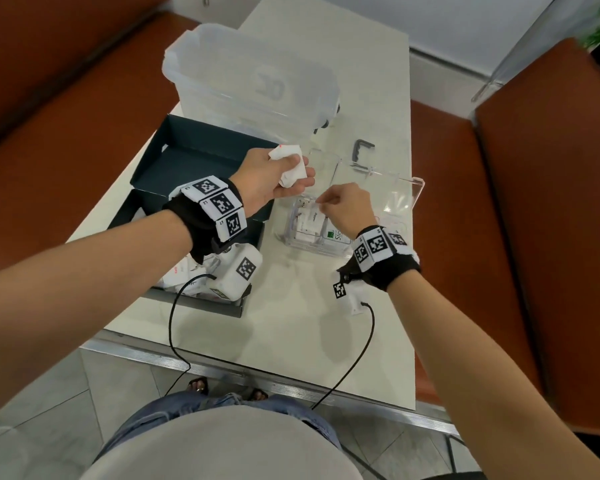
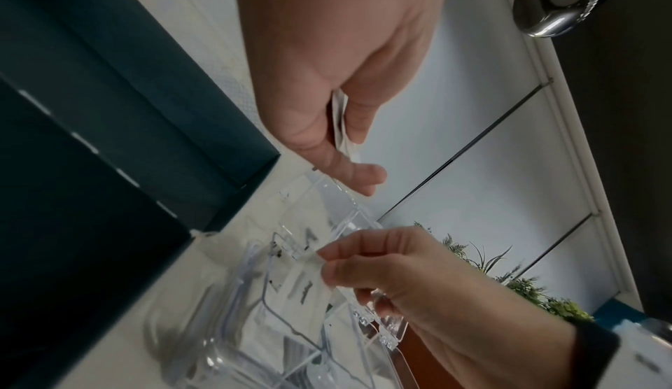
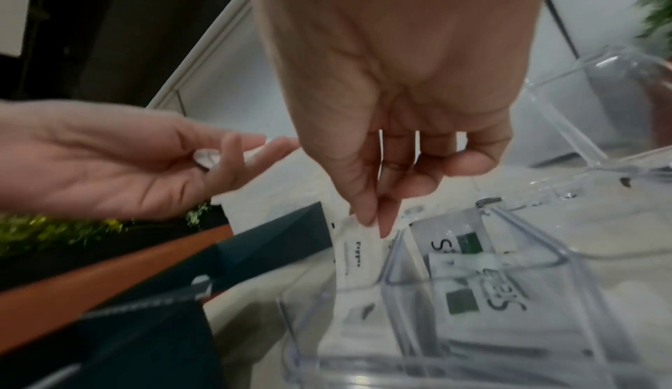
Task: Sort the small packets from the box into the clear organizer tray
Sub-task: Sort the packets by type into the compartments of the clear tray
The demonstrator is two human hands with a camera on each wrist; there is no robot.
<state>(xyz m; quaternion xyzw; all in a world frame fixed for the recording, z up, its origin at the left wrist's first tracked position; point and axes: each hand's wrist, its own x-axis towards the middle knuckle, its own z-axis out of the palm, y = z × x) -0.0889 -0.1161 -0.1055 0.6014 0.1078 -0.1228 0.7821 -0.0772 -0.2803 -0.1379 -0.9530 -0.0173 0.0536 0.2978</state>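
My left hand (image 1: 288,176) hovers above the dark box (image 1: 194,157) and grips a small bundle of white packets (image 1: 290,164), seen edge-on as the packets (image 2: 340,121) between thumb and fingers. My right hand (image 1: 323,202) pinches one white packet (image 3: 354,248) by its top edge, its fingertips (image 3: 367,217) just above the left compartment of the clear organizer tray (image 1: 293,237). The packet hangs partly inside that compartment. The neighbouring compartment holds packets with green marks (image 3: 472,289). More white packets (image 1: 184,275) lie in the box's near end, partly hidden by my left wrist.
The tray's clear lid (image 1: 400,194) stands open to the right. A large translucent storage bin (image 1: 250,74) sits behind the box. A small dark bracket (image 1: 362,148) lies near it on the white table (image 1: 291,323). Brown benches flank the table.
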